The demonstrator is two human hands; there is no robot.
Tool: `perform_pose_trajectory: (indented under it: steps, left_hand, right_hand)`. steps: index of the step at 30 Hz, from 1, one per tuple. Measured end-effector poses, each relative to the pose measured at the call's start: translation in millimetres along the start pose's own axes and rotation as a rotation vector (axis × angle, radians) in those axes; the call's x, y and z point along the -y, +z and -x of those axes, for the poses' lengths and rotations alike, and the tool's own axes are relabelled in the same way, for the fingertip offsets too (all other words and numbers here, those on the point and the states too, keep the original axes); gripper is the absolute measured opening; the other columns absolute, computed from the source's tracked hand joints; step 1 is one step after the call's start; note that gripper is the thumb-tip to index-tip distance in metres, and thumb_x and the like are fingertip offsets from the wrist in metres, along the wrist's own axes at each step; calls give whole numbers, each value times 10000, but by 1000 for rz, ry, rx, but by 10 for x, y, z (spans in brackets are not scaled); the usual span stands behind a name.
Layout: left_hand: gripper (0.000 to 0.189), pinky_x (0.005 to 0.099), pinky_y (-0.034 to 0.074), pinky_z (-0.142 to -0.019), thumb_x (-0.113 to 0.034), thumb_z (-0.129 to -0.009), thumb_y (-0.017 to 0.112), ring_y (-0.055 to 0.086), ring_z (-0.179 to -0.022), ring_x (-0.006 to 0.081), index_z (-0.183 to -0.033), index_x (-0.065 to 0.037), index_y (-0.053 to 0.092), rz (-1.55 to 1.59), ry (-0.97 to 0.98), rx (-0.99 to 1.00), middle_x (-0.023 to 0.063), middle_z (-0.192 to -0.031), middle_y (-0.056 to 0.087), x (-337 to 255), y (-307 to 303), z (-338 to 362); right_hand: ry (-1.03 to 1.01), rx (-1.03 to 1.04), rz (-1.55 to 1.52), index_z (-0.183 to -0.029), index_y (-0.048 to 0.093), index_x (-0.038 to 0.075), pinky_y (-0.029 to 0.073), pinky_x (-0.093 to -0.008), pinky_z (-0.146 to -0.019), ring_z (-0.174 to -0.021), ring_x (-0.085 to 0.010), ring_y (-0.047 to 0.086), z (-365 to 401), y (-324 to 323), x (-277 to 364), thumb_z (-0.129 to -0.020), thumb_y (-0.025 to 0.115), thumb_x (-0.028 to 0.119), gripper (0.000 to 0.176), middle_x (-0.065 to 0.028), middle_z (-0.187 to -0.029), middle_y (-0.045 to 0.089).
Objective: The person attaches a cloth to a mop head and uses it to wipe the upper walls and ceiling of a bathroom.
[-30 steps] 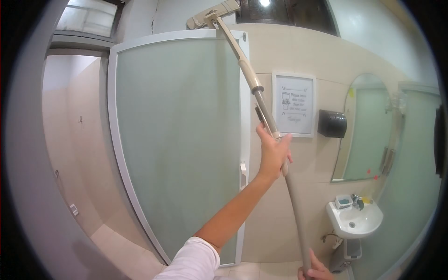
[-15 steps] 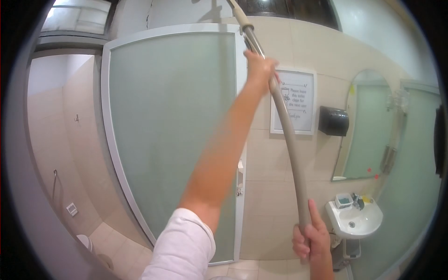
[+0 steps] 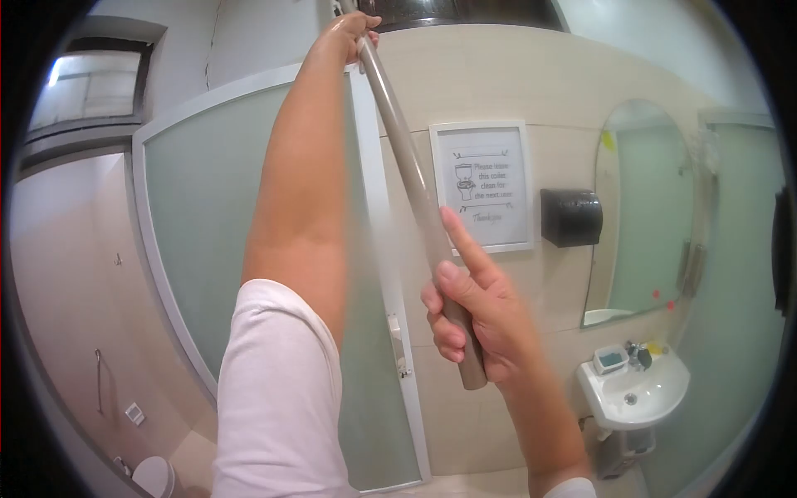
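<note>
A long grey-beige pole (image 3: 407, 158) slants from the top edge of the head view down to the middle. Its upper end is out of view, so what it carries up there is hidden. My left hand (image 3: 353, 35) is stretched high, closed around the upper part of the pole near the top corner of the frosted door. Lower down, my right hand (image 3: 490, 319) grips the pole close to its bottom end, the index finger pointing up along the shaft. The bottom end sticks out just below my right fingers.
A frosted glass door (image 3: 249, 207) with a white frame stands behind my left arm. On the tiled wall are a framed sign (image 3: 483, 187), a black dispenser (image 3: 571, 217) and a mirror (image 3: 643, 216). Below are a sink (image 3: 639, 390) and a bin (image 3: 618, 456). A toilet (image 3: 155, 477) shows at lower left.
Both hands and the pole have shifted up and left in view. The pole's bottom end now shows below my right hand. The view has turned slightly.
</note>
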State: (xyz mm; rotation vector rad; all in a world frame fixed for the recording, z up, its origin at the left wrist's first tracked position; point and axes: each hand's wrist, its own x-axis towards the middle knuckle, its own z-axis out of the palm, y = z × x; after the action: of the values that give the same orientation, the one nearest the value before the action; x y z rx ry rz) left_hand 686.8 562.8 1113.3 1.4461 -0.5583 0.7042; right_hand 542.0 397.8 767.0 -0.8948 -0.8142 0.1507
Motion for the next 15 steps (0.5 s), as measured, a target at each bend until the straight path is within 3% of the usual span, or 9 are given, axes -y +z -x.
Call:
perform_pose_trajectory:
  steps: [2, 5, 7, 12, 14, 15]
  left_hand:
    - [172, 205, 415, -335, -85, -870, 570, 415, -394, 63, -825, -47, 408, -31, -23, 14, -9, -542, 407, 104, -26, -13]
    - [186, 207, 409, -325, -85, -865, 580, 415, -394, 65, -815, -45, 405, 15, -34, -40, -11, -543, 401, 367, -82, 74]
    - [188, 209, 409, -321, -89, -859, 586, 416, -394, 71, -829, -38, 408, -28, -9, -46, -8, -547, 402, 495, -181, 88]
    - [263, 222, 431, -328, -123, -824, 637, 419, -392, 85, -900, 0, 417, -15, 36, -67, -4, -543, 395, 575, -261, 128]
    - [441, 252, 464, -350, -162, -776, 696, 493, -458, 129, -1013, 20, 372, -45, 86, -79, 73, -675, 475, 586, -266, 175]
    - [441, 252, 464, -350, -162, -776, 696, 493, -458, 129, -1013, 20, 372, -40, 89, -79, 73, -675, 475, 628, -240, 288]
  right_hand:
    - [-13, 43, -51, -1429, 220, 188, 388, -245, -374, -462, -100, 443, -42, -142, -124, -921, 503, 128, 585, -57, -746, 495]
    - [-49, 60, 118, -1448, 147, 177, 416, -255, -394, -498, -110, 475, 147, -366, -469, -930, 471, 123, 613, -68, -768, 517]
    - [128, 236, 32, -1455, 104, 160, 425, -244, -425, -529, -119, 492, 327, -580, -724, -940, 453, 138, 622, -76, -773, 531]
    - [-40, 174, 44, -1464, 37, 181, 371, -231, -397, -505, -114, 455, 228, -615, -1089, -936, 462, 143, 679, -54, -719, 503]
    - [-121, 176, 70, -1466, 25, 188, 344, -227, -378, -488, -106, 434, 158, -539, -1091, -933, 464, 135, 692, -40, -693, 483]
    - [-94, 85, 86, -1463, 36, 225, 336, -233, -355, -457, -103, 416, 113, -465, -1036, -933, 458, 146, 682, -46, -715, 481]
